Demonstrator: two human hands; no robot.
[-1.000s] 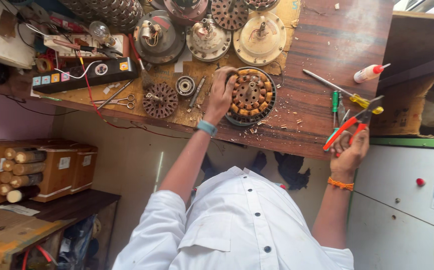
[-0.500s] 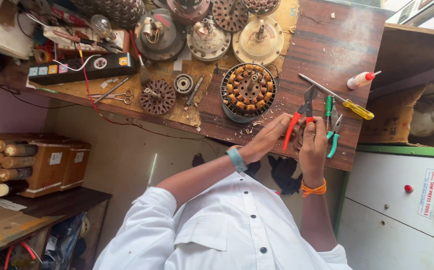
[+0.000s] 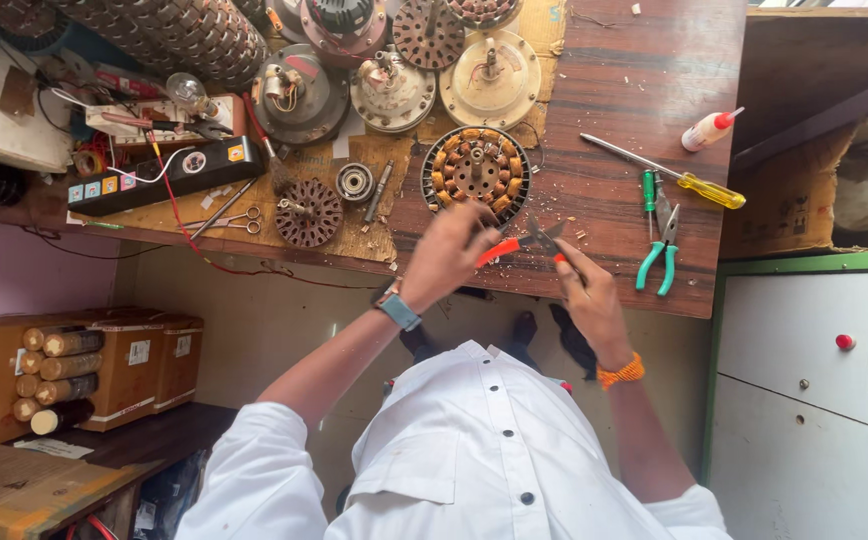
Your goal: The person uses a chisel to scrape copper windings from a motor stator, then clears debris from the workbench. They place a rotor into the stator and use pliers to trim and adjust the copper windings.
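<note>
Both my hands meet over the wooden bench's front edge (image 3: 654,300), just below a round motor stator with copper windings (image 3: 477,172). My left hand (image 3: 449,255), with a watch on its wrist, grips the red handles of a pair of pliers (image 3: 524,243). My right hand (image 3: 589,295), with an orange band on its wrist, pinches the pliers at the jaw end. The pliers hang a little above the bench. Whether anything sits in the jaws I cannot tell.
Green-handled pliers (image 3: 659,260), a green screwdriver (image 3: 647,190), a yellow-handled screwdriver (image 3: 694,183) and a small white bottle (image 3: 711,128) lie to the right. A slotted rotor disc (image 3: 309,212), scissors (image 3: 239,218), a power strip (image 3: 154,178) and motor housings (image 3: 391,92) crowd the left and back.
My right hand carried the red-handled pliers from the bench's right side to the middle. My left hand came off the stator and took hold of the handles.
</note>
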